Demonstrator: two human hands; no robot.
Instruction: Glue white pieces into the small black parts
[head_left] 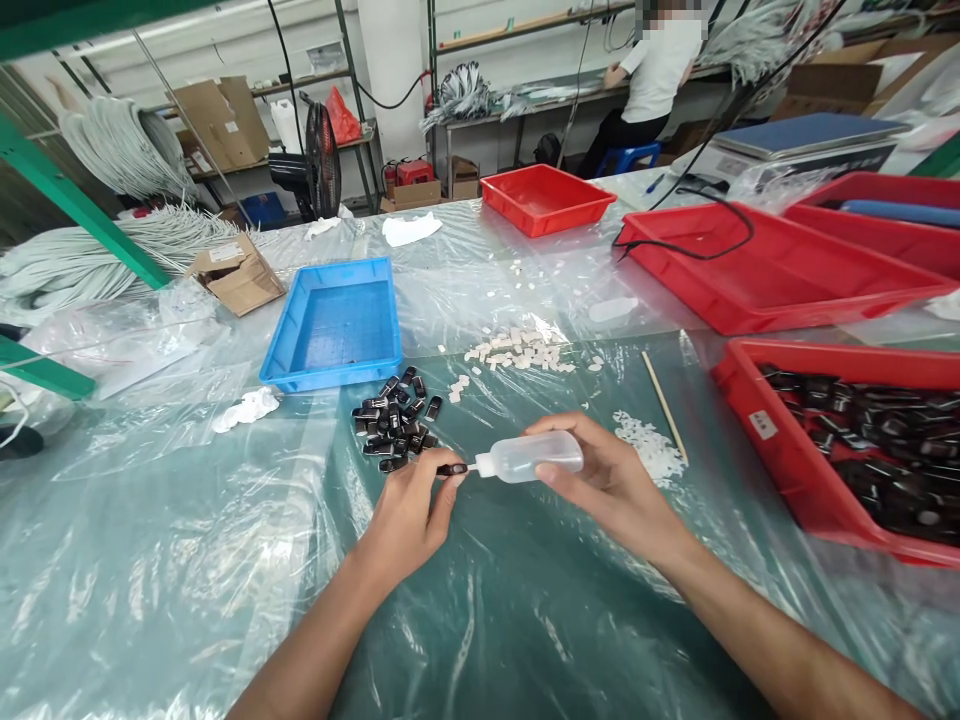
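Observation:
Between the thumb and fingers of my left hand (416,505) is a small black plastic part (451,469), held level. My right hand (611,480) grips a translucent squeeze bottle (531,457) lying sideways, its thin nozzle (471,467) pointing left. The nozzle's tip meets the end of the black part or is very close to it; I cannot tell which. Just beyond my left hand lies a pile of similar black parts (394,420). Farther off, small pale pieces (521,348) are scattered, and a heap of tiny white bits (651,448) sits beside my right hand.
A blue tray (396,335) stands at left. Red trays (547,225) line the back and right; the nearest red bin (780,470) contains many black parts. A thin wooden stick (664,405) lies by the white bits. Plastic sheeting covers the table. A person (656,75) sits far back.

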